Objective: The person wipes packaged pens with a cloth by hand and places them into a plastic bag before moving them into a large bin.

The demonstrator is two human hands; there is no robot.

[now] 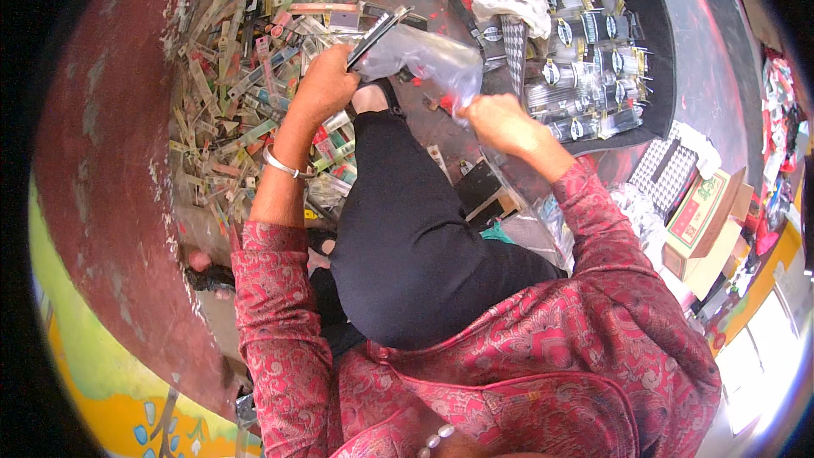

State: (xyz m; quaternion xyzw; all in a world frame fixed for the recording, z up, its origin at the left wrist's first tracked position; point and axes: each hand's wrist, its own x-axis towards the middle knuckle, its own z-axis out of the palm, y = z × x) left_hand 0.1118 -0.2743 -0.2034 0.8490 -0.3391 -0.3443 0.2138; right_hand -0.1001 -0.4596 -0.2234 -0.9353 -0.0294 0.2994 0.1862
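Clear plastic bag [428, 53], its lower end clamped in my right fingers [482, 110] at two o'clock; my left fingers [343, 64] grip dark flat strips [377, 36] at eleven.

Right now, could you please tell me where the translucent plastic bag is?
In the head view, the bag is at upper centre, between the left hand and the right hand.

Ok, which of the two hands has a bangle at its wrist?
The left hand, gripping the thin dark-edged piece: a silver-coloured bangle circles that wrist. The right hand, holding the clear plastic, shows none.
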